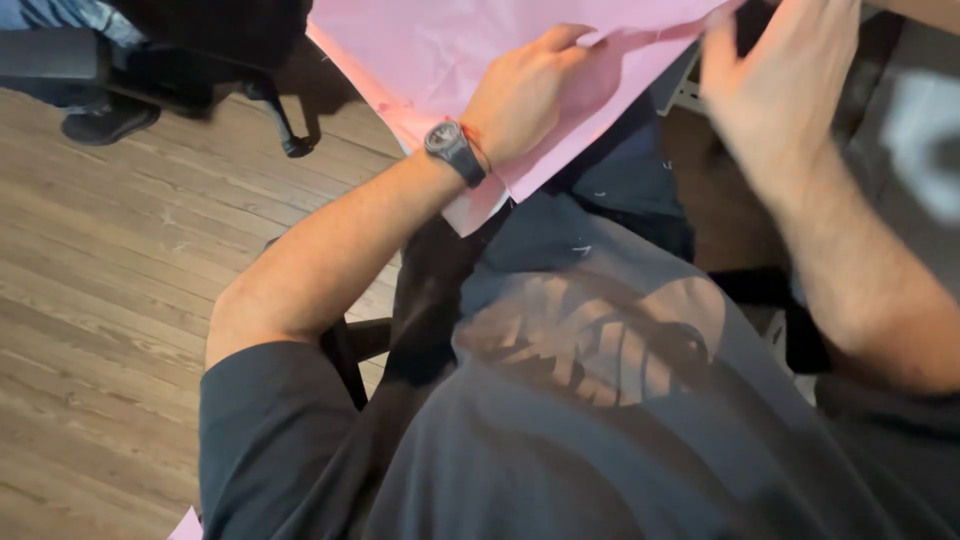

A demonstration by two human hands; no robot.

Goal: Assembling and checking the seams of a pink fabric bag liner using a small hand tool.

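Observation:
A large pink sheet of paper [440,50] is spread at the top of the view, above my lap. My left hand [525,90], with a dark wristwatch [455,152] and a red thread at the wrist, lies on the sheet with its fingers curled over the sheet's near edge. My right hand [775,75] is raised at the upper right, blurred, its fingers spread by the sheet's right corner; whether it touches the paper I cannot tell. My dark grey T-shirt [600,430] fills the lower part of the frame.
A wooden plank floor [120,260] lies to the left. A black office chair base with a caster [285,135] and someone's dark shoe [105,120] sit at the upper left. A small pink scrap [188,525] shows at the bottom edge.

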